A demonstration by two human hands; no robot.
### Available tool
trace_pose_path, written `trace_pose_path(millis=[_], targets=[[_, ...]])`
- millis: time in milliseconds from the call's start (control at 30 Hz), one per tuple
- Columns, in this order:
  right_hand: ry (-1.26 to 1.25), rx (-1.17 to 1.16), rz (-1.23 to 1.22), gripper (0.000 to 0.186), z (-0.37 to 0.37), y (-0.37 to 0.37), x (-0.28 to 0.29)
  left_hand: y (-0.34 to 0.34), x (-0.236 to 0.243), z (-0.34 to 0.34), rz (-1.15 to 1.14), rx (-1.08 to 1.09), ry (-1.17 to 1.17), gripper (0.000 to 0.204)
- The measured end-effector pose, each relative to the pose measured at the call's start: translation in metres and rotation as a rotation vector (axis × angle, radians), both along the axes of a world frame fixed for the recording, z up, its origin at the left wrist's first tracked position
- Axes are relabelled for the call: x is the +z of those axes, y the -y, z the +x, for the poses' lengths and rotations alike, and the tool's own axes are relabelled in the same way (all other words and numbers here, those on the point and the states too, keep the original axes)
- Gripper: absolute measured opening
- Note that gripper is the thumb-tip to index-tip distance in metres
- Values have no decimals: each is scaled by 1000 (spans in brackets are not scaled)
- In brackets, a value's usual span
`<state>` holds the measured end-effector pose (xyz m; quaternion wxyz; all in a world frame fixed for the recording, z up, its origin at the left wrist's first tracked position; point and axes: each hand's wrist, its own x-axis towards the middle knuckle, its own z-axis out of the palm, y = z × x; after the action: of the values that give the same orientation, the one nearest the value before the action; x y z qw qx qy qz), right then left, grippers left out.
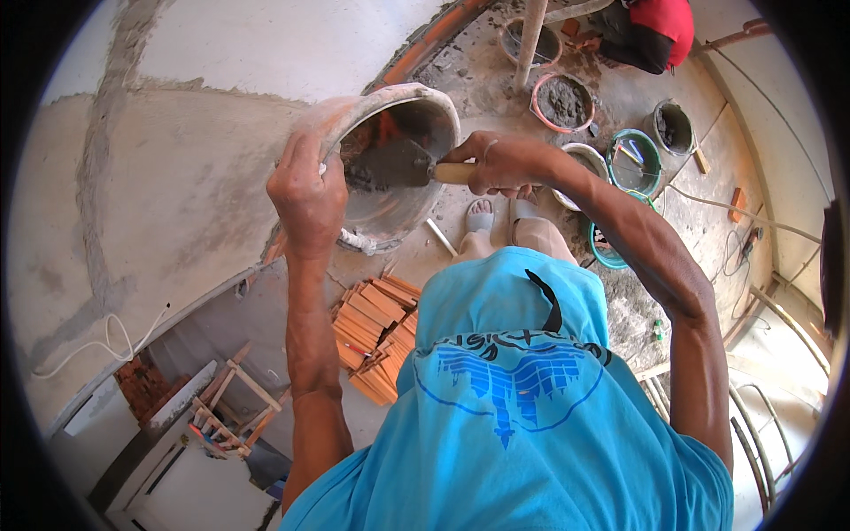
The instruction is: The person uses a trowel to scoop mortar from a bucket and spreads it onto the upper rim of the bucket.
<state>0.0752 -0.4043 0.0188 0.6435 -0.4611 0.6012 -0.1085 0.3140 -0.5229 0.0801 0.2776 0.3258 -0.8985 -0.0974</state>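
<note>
My left hand (310, 190) is closed round the rim of a mortar-smeared bucket (390, 221), which is tilted so that its mouth faces me. In my right hand (505, 164) is a trowel (454, 173), held by its wooden handle. Its metal blade reaches inside the bucket, over some wet grey mortar (359, 175). The bucket is raised close to the pale wall (195, 190) on my left. My left fingertips are partly hidden behind the rim.
Beneath the bucket lies a pile of orange tiles (376, 332). Several pails stand on the floor, including an orange one with mortar (563, 102) and a teal one (633, 159). A pole (531, 44) rises near a crouching person in red (662, 31). A wooden frame (235, 403) sits lower left.
</note>
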Motion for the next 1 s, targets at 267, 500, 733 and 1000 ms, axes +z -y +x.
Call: trace_pose_path(millis=[267,500,733,1000], targets=[[-177,-79,-599,63,-4,-23,-34,2,4,8,-5,103,-41,18],[-575,-190,-731,64,12,-40,1,0,18,8,-69,95,-114,20],[-700,-39,-726,54,34,-16,22,-6,22,-1,-73,43,-138,25],[-606,33,-838,63,29,-21,9,2,31,12,-191,90,-124,29]])
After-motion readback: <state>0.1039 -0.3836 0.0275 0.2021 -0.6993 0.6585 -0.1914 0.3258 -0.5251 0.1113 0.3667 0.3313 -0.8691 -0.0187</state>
